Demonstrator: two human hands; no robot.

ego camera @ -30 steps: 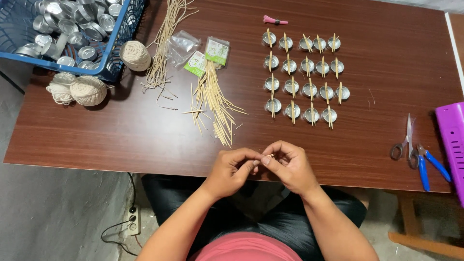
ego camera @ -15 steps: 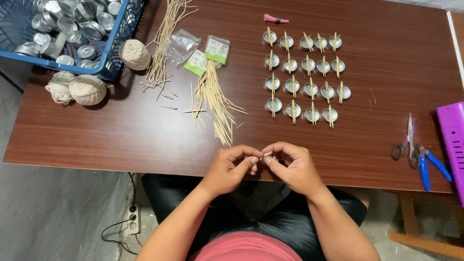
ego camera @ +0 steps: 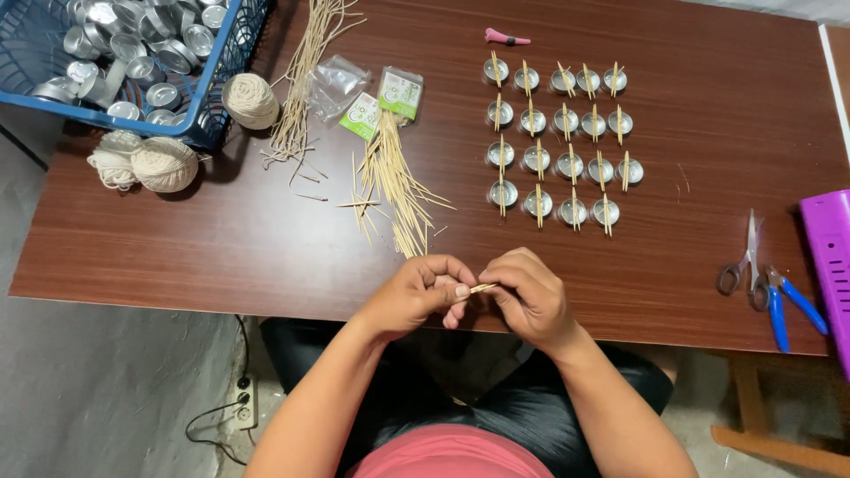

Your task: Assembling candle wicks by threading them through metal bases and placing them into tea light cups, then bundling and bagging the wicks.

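Note:
My left hand [ego camera: 421,292] and my right hand [ego camera: 529,295] meet at the near edge of the brown wooden table [ego camera: 221,239]. Between their fingertips they pinch a thin pale wooden stick [ego camera: 482,288]; most of it is hidden by the fingers. Just beyond the hands lies a loose pile of the same sticks [ego camera: 394,181], spilling from small green-and-white packets [ego camera: 390,97]. Farther back, rows of small round metal cups [ego camera: 560,142] stand, each with a stick laid across its top.
A blue basket [ego camera: 208,80] of empty metal cups sits at the far left, with balls of cream twine [ego camera: 164,164] beside it. A bundle of long straw-like fibres [ego camera: 305,80] lies near. Scissors [ego camera: 744,261], blue-handled pliers [ego camera: 784,301] and a purple box [ego camera: 828,248] are at the right.
Both hands have stayed at the table's near edge, only their fingers shifting slightly around the stick. Nothing on the table has moved.

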